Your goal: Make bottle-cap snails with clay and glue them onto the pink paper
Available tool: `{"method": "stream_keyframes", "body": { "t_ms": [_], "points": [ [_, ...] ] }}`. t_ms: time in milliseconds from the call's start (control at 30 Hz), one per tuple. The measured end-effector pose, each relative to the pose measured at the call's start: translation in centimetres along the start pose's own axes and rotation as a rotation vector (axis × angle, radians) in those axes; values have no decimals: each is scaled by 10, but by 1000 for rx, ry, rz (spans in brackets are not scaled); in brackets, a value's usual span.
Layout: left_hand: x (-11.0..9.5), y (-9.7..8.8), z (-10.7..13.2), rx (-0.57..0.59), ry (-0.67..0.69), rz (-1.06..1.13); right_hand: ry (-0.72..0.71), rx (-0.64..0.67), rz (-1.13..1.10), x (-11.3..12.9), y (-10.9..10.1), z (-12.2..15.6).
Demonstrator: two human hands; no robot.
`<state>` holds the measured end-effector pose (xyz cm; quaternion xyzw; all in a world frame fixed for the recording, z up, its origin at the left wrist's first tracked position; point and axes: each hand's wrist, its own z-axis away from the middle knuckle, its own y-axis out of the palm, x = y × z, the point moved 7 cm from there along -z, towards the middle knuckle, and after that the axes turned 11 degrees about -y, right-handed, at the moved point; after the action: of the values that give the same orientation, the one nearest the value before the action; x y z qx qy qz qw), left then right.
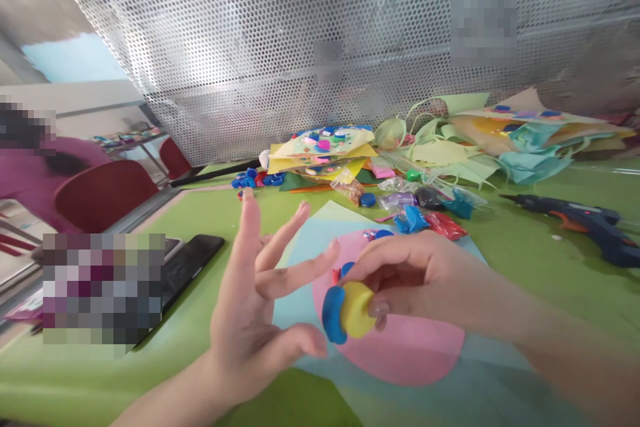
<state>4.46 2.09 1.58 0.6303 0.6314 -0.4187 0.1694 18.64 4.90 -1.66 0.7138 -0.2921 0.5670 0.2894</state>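
My right hand pinches a soft-looking lump of yellow modelling clay between thumb and fingers. A blue rounded piece sits against the clay's left side; whether it is a bottle cap or more clay I cannot tell. Just to the left, my left hand is raised with its fingers spread and nothing in it. Below both hands, a pink paper circle lies on a light blue sheet. Small red and blue pieces on the circle are partly hidden behind my right hand.
Bagged clay in several colours lies behind the sheet, near a loose blue bottle cap. A glue gun rests at right. Decorated papers are stacked by the perforated metal panel. A black phone lies left; a person sits beyond.
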Motion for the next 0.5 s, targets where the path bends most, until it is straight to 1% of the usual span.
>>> {"method": "stream_keyframes", "body": {
  "t_ms": [133, 233, 333, 500],
  "points": [
    [-4, 5, 0, 62, 19, -11, -45, 5, 63, 3, 0, -1],
    [-5, 2, -4, 18, 18, 1, -54, 18, 113, 7, 0, -1],
    [-2, -1, -8, -32, -5, 56, -45, 28, 81, 9, 1, -1],
    [5, -1, -10, -51, -108, 178, -34, 9, 36, 10, 1, -2]
  ]
}}
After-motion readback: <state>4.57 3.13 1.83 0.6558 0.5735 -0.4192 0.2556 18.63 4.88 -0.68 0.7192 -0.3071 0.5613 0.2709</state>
